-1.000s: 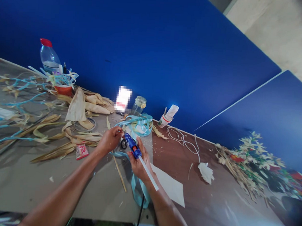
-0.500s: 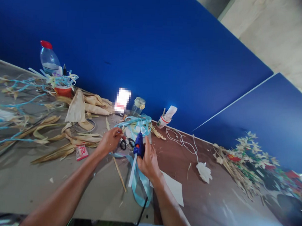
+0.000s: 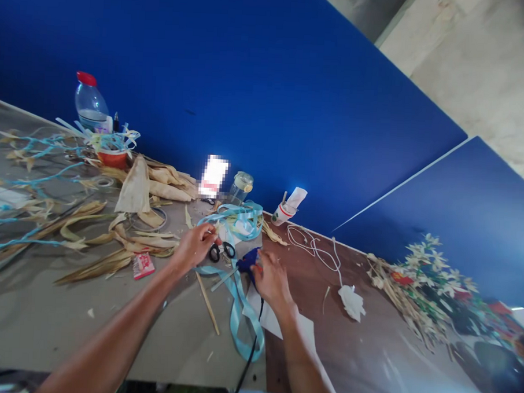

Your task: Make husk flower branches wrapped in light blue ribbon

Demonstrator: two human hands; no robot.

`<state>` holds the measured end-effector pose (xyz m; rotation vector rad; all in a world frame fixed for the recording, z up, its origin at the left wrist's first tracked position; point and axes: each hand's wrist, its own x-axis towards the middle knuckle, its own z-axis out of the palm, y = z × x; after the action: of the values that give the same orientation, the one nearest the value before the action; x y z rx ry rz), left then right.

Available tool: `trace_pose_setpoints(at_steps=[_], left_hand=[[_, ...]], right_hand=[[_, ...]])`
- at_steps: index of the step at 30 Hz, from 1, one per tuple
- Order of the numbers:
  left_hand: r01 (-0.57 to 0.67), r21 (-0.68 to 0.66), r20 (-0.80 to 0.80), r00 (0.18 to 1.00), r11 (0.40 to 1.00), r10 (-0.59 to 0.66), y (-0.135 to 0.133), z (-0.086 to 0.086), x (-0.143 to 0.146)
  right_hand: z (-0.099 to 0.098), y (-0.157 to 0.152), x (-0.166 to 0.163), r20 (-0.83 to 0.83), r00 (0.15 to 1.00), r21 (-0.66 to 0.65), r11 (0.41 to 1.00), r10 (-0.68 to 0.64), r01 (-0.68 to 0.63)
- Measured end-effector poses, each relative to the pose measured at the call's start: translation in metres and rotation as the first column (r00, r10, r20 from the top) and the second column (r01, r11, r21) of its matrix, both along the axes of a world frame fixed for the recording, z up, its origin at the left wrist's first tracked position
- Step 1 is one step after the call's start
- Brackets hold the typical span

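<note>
My right hand [image 3: 274,281] has its fingers on a blue glue gun [image 3: 247,259], low over the table's middle. A pale glue stick [image 3: 223,280] juts from the gun toward the left, and its black cord [image 3: 250,358] runs down over the front edge. My left hand [image 3: 195,247] is closed in a pinch; a small pale bit shows at the fingertips, too small to name. Between the hands lie scissors with black handles [image 3: 215,253]. Light blue ribbon [image 3: 244,329] trails beneath the gun, and more ribbon lies looped behind the scissors.
Dried corn husks [image 3: 96,268], a red packet [image 3: 143,265] and a thin stick [image 3: 207,304] lie on the left. Behind are a jar [image 3: 240,188], a bottle [image 3: 90,105] and a paper cup [image 3: 282,213]. A white cable [image 3: 318,245] and artificial flowers [image 3: 433,256] are at right.
My right hand has moved slightly right and lowered the glue gun, turning it so the glue stick points left instead of toward me. The left hand stays pinched in nearly the same place.
</note>
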<state>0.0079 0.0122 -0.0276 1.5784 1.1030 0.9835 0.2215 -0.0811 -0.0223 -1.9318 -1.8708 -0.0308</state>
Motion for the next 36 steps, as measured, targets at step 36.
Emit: trace_pose_setpoints(at_steps=[36], left_hand=[[-0.036, 0.205, -0.336, 0.936, 0.978, 0.105, -0.009, -0.002, 0.007]], right_hand=[[-0.005, 0.065, -0.084, -0.829, 0.542, 0.092, 0.99, 0.137, -0.109]])
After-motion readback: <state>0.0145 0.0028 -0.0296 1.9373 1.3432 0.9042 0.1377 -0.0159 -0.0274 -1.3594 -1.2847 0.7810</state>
